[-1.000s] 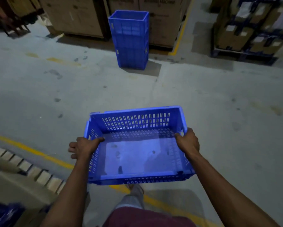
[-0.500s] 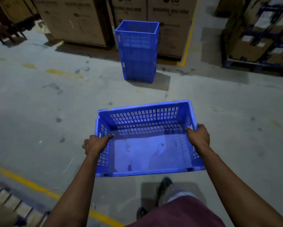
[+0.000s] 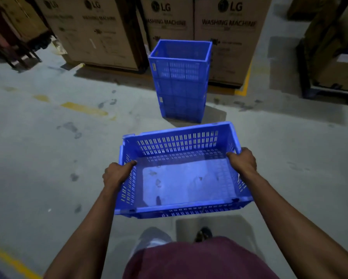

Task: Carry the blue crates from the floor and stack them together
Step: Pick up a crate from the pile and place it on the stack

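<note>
Nearest to me I see a maroon garment at the bottom edge and two bare forearms reaching forward. My left hand [image 3: 116, 175] curls over the left rim of the blue crate [image 3: 181, 178], thumb inside the wall, and my right hand [image 3: 243, 161] grips the right rim the same way. The crate hangs level between them, clear of the grey concrete floor [image 3: 48, 158], its bottom bare apart from a few dark scuffs. Yellow painted lines [image 3: 84, 108] cross the floor on the left. Further off, straight ahead, a stack of blue crates [image 3: 181, 81] stands upright on the floor. Behind it, cardboard boxes [image 3: 227, 37] printed WASHING MACHINE line the far side, with more cartons at far right.
</note>
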